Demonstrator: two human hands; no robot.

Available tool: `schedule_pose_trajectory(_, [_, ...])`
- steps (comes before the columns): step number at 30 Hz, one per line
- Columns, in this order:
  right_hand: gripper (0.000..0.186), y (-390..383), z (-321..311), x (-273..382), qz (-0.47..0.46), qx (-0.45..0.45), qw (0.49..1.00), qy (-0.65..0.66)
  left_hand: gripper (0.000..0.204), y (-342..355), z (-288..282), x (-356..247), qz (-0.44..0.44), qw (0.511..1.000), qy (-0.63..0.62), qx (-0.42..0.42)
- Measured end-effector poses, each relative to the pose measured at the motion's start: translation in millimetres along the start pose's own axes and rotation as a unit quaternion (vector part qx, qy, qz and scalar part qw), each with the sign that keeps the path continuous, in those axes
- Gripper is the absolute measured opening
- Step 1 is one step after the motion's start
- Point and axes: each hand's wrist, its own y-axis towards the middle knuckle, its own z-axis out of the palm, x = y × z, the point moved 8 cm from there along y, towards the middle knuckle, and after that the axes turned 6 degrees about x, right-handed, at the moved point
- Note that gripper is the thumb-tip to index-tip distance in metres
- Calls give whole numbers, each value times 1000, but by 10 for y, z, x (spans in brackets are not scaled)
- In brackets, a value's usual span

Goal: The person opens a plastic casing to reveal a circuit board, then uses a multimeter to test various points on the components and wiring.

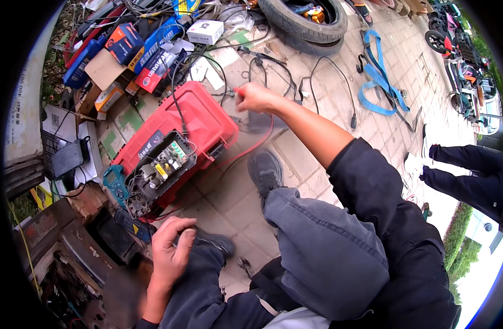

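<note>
My right hand is closed and reaches past the right end of a red toolbox-like case. A red test lead runs up to this hand, and a red tip shows at the fingers, slightly blurred. An exposed circuit board with wires and a small fan sits in the case's near side. Against its left end leans a teal multimeter. My left hand hovers over my left shoe with fingers loosely bent and thumb apart, holding nothing visible. Below the multimeter lies a dark blue handheld device.
Boxes, including a white box, and tangled cables crowd the far left. Tyres lie at the back. A blue strap and black cable lie on the paving. Another person's legs show at right.
</note>
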Motion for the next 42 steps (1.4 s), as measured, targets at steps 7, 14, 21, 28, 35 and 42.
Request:
schedule_pose_trajectory(7, [21, -327, 444, -381, -1, -50, 992, -118, 14, -70, -27, 103, -17, 999, -12, -26])
schedule_pose_trajectory(14, [21, -634, 1061, -371, -42, 27, 943, -330, 14, -137, 22, 83, -27, 1000, 0, -2])
schedule_pose_trajectory(21, [29, -365, 1079, -473, -16, 64, 936, -345, 17, -124, 97, -54, -9, 999, 17, 32])
schedule_pose_trajectory(28, [23, -693, 443, -272, -60, -150, 987, -5, 18, -80, 142, 31, -15, 998, 0, 54])
schedule_pose_trajectory(35, [31, -1677, 137, 902, -155, 71, 812, 558, 32, 34, 127, -149, 40, 999, 16, 31])
schedule_pose_trajectory(42, [31, -1655, 1044, 1551, -75, 264, 780, 562, 64, 90, 285, -474, 296, 932, 208, -4])
